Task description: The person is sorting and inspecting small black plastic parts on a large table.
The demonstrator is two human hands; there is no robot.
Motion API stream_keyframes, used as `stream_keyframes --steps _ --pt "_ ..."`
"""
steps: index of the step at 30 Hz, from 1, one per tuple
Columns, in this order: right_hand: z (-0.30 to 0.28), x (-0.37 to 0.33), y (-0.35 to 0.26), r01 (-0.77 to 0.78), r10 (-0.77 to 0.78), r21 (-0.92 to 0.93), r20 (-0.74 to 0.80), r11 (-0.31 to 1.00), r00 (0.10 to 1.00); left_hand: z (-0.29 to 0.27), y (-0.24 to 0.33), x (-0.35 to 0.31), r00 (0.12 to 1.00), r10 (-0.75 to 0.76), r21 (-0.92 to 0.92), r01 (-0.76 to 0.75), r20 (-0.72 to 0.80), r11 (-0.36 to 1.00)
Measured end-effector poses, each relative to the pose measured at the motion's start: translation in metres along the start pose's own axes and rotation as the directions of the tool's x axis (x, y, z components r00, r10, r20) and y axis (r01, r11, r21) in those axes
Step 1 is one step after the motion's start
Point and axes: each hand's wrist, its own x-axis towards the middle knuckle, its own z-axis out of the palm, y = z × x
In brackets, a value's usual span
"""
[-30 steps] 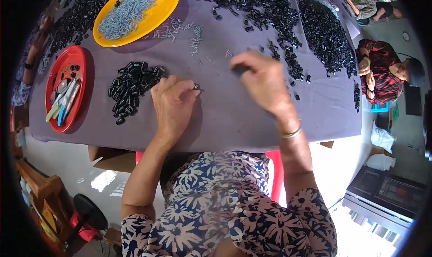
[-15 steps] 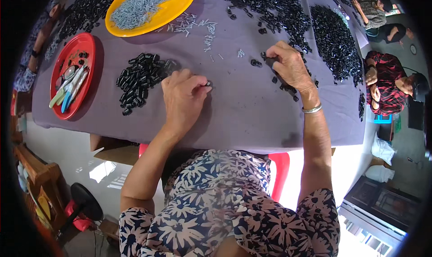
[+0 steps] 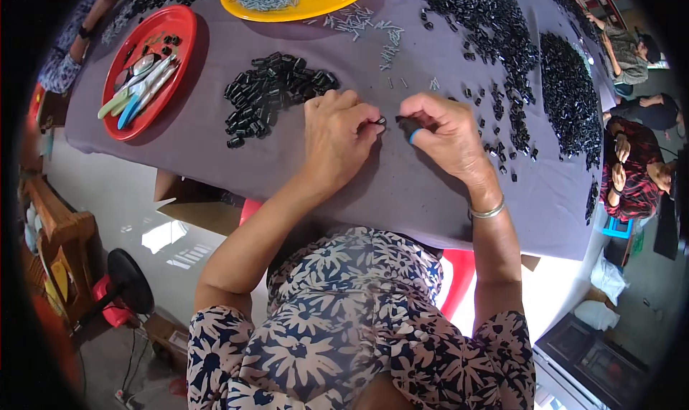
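Note:
My left hand [image 3: 339,136] is closed in a pinch on a small black plastic piece [image 3: 381,121], whose end peeks out past the thumb and fingertip. Opposite it, a short gap away, my right hand [image 3: 451,136] pinches a small dark piece [image 3: 400,121]. Something dark with a blue edge shows by its thumb; whether this is a finger cover or part of the held piece is unclear. Left of my left hand lies a heap of short black plastic pieces [image 3: 262,98]. More loose black pieces [image 3: 502,134] are scattered beyond my right hand.
A yellow plate [image 3: 337,2] of grey screws stands at the back, with loose screws [image 3: 390,51] beside it. A red tray [image 3: 188,33] holds handled tools at left. Large black heaps [image 3: 570,94] cover the right side. Other people sit around the purple-grey cloth [image 3: 402,195].
My right hand has come left from the scattered pieces to face my left hand, its fingers pinched. The view has shifted, so the table's things appear moved.

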Motion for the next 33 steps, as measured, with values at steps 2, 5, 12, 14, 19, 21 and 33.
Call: stream_keyframes --steps 2,5,12,14,19,21,33 --pt "0.003 0.008 -0.008 0.115 -0.115 -0.116 0.014 0.987 0.993 0.001 -0.002 -0.001 1.000 0.016 -0.005 -0.016 -0.013 1.000" --pt "0.010 0.014 -0.011 0.254 -0.254 -0.219 0.028 0.942 0.967 0.002 -0.003 -0.003 1.000 0.011 -0.002 -0.011 -0.015 1.000" --pt "0.011 0.014 -0.016 0.295 -0.298 -0.292 0.034 0.910 0.954 0.002 -0.001 -0.002 1.000 -0.022 -0.015 0.022 -0.002 1.000" --pt "0.014 0.015 -0.013 0.308 -0.310 -0.282 0.038 0.909 0.950 0.002 -0.001 -0.003 1.000 -0.022 -0.011 0.022 -0.004 1.000" --pt "0.019 0.014 -0.012 0.302 -0.308 -0.281 0.026 0.911 0.951 0.003 -0.003 -0.002 1.000 -0.022 -0.009 0.022 0.003 1.000" --pt "0.019 0.014 -0.012 0.315 -0.324 -0.272 0.012 0.909 0.946 0.002 -0.001 -0.001 1.000 -0.025 -0.011 0.025 0.011 1.000" --pt "0.028 0.006 -0.001 0.352 -0.373 -0.279 -0.024 0.893 0.928 -0.005 -0.001 0.004 0.997 0.025 0.021 -0.027 0.078 0.999"
